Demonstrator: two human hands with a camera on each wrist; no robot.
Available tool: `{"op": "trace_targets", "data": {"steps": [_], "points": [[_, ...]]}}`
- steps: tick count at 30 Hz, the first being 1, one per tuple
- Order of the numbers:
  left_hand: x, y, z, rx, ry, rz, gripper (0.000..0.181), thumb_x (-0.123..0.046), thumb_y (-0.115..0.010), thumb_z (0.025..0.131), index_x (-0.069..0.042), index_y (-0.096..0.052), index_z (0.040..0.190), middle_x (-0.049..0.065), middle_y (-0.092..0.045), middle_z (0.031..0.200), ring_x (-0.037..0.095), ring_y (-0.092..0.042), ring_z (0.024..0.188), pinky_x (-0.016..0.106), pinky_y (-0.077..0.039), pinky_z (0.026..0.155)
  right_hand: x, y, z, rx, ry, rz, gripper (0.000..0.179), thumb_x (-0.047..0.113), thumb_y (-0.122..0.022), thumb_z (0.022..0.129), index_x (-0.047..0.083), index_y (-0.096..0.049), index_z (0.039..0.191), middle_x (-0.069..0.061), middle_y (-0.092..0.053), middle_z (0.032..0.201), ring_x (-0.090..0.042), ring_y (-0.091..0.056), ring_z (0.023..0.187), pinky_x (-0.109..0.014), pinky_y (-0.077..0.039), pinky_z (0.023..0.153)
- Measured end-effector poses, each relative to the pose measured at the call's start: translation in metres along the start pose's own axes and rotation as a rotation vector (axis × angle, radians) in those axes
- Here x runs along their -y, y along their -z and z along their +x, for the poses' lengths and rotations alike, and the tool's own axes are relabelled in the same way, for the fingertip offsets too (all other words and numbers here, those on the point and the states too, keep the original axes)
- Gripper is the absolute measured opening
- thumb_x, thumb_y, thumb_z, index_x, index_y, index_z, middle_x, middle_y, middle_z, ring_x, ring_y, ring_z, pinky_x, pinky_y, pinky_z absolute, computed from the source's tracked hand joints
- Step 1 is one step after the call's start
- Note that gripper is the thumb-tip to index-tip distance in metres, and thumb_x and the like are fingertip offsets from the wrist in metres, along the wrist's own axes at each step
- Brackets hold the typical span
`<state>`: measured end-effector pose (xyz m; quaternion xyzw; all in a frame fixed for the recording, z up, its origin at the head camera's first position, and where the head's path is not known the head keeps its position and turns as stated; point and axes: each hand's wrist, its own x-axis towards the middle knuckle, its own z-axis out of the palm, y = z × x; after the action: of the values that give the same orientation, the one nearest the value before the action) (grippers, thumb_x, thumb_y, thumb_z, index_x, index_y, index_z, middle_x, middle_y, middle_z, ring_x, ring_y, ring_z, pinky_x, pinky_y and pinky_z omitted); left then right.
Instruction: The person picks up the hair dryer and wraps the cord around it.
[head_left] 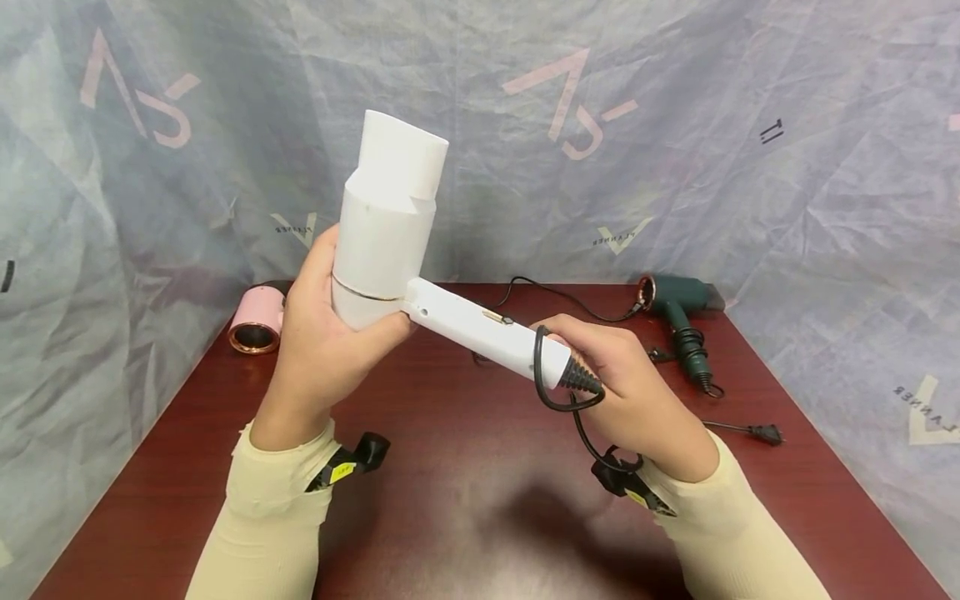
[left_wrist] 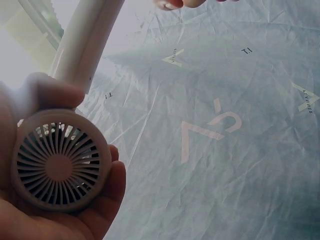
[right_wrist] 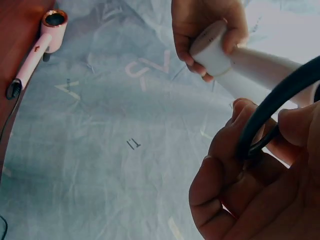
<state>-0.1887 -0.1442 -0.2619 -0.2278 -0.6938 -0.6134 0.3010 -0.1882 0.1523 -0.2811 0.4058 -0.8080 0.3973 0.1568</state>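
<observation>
A white hair dryer [head_left: 384, 242] is held up above the table, its flat nozzle [head_left: 405, 154] pointing upward. My left hand [head_left: 322, 350] grips the barrel near its rear end, the thumb lying by the handle joint. In the left wrist view the round slotted rear grille [left_wrist: 60, 167] sits within that hand's curled fingers. The handle [head_left: 480, 325] slants down to my right hand [head_left: 637, 392], which holds its lower end with fingers behind it. A black cord [right_wrist: 272, 97] loops around the handle's end and over the right fingers.
On the dark red table [head_left: 435, 483], a pink hair dryer [head_left: 258, 315] lies at the back left. A dark green hair dryer [head_left: 678, 312] with its cord wound lies at the back right. A black plug [head_left: 767, 433] rests nearer on the right. Grey printed cloth [head_left: 465, 83] surrounds the table.
</observation>
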Motion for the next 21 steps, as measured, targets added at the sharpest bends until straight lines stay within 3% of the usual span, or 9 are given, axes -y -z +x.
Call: {"op": "trace_targets", "data": {"steps": [3, 4, 6, 9, 13, 17, 21], "points": [[0.0, -0.001, 0.001, -0.023, -0.006, 0.005, 0.075, 0.007, -0.077, 0.072, -0.013, -0.056, 0.142, 0.006, -0.063, 0.119, 0.026, -0.057, 0.101, 0.032, -0.049, 0.082, 0.002, -0.004, -0.001, 0.01, -0.026, 0.011, 0.044, -0.009, -0.056, 0.079, 0.025, -0.063, 0.106, 0.013, -0.057, 0.081, -0.007, -0.055, 0.077, -0.027, -0.046, 0.067], [0.001, -0.001, 0.001, -0.031, -0.007, -0.005, 0.075, 0.008, -0.077, 0.072, -0.013, -0.056, 0.141, 0.006, -0.063, 0.12, 0.026, -0.057, 0.101, 0.032, -0.049, 0.082, 0.003, -0.006, -0.001, 0.014, -0.029, 0.014, 0.042, -0.009, -0.052, 0.081, 0.024, -0.062, 0.103, 0.013, -0.056, 0.079, -0.007, -0.054, 0.074, -0.027, -0.045, 0.066], [0.001, -0.002, 0.002, -0.051, -0.015, -0.028, 0.075, 0.008, -0.077, 0.071, -0.012, -0.056, 0.141, 0.006, -0.063, 0.119, 0.027, -0.057, 0.101, 0.031, -0.049, 0.082, 0.004, -0.01, -0.002, 0.022, -0.041, 0.033, 0.031, -0.005, -0.046, 0.095, 0.023, -0.059, 0.096, 0.012, -0.053, 0.075, -0.006, -0.051, 0.066, -0.026, -0.045, 0.061], [0.001, -0.004, 0.002, -0.087, -0.033, -0.06, 0.076, 0.009, -0.077, 0.07, -0.011, -0.057, 0.14, 0.007, -0.063, 0.118, 0.027, -0.058, 0.1, 0.03, -0.05, 0.082, 0.005, -0.017, -0.003, 0.059, -0.064, 0.049, 0.02, 0.012, -0.049, 0.108, 0.025, -0.061, 0.1, 0.011, -0.052, 0.076, -0.005, -0.049, 0.065, -0.024, -0.045, 0.06], [-0.007, -0.006, 0.0, -0.129, -0.059, -0.06, 0.075, 0.01, -0.075, 0.07, -0.01, -0.056, 0.139, 0.007, -0.064, 0.115, 0.027, -0.059, 0.098, 0.029, -0.051, 0.081, 0.005, -0.022, -0.001, 0.094, -0.008, 0.001, 0.009, 0.018, -0.054, 0.108, 0.023, -0.061, 0.11, 0.011, -0.051, 0.082, -0.004, -0.049, 0.072, -0.022, -0.045, 0.069], [-0.02, -0.01, -0.001, -0.157, -0.069, -0.043, 0.072, 0.01, -0.072, 0.072, -0.006, -0.054, 0.14, 0.007, -0.063, 0.114, 0.027, -0.058, 0.098, 0.03, -0.051, 0.083, 0.006, -0.026, 0.001, 0.097, 0.069, -0.112, 0.01, 0.016, -0.056, 0.106, 0.019, -0.059, 0.097, 0.012, -0.05, 0.082, -0.001, -0.047, 0.07, -0.019, -0.043, 0.068], [-0.026, -0.012, -0.001, -0.193, -0.079, -0.022, 0.072, 0.008, -0.071, 0.073, -0.003, -0.052, 0.142, 0.007, -0.063, 0.116, 0.026, -0.059, 0.099, 0.03, -0.051, 0.085, 0.007, -0.029, -0.001, 0.12, 0.048, -0.201, 0.017, 0.02, -0.052, 0.108, 0.019, -0.057, 0.092, 0.015, -0.047, 0.074, 0.003, -0.044, 0.063, -0.018, -0.042, 0.06]]}}
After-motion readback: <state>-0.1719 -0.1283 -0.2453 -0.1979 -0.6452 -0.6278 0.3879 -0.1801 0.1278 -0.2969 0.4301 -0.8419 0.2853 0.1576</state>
